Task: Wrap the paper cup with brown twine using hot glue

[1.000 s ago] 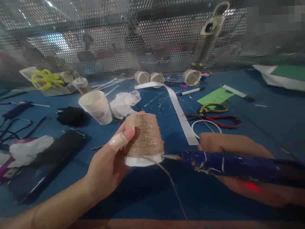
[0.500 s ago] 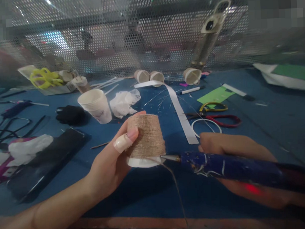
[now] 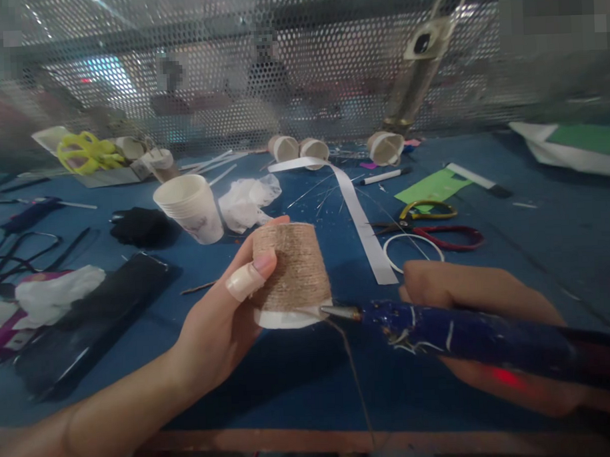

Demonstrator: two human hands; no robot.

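Observation:
My left hand (image 3: 218, 325) grips an upside-down paper cup wrapped in brown twine (image 3: 290, 269), thumb with a bandage on its side. Only the white rim band at the bottom is bare. My right hand (image 3: 483, 315) is closed round a dark blue glue gun (image 3: 469, 335), whose metal nozzle (image 3: 338, 312) touches the cup's white rim. A loose end of twine (image 3: 353, 373) hangs from the cup toward the table's front edge.
On the blue table (image 3: 300, 382) lie a stack of white paper cups (image 3: 187, 209), crumpled plastic (image 3: 248, 200), a white paper strip (image 3: 359, 226), red-handled pliers (image 3: 435, 234), a green card (image 3: 431, 186), a black phone (image 3: 95, 319), yellow scissors (image 3: 85, 151). A perforated metal screen (image 3: 230, 78) stands behind.
The cup has tilted and turned slightly in my left hand. The glue gun's nozzle stays at the white rim. The view has shifted a little.

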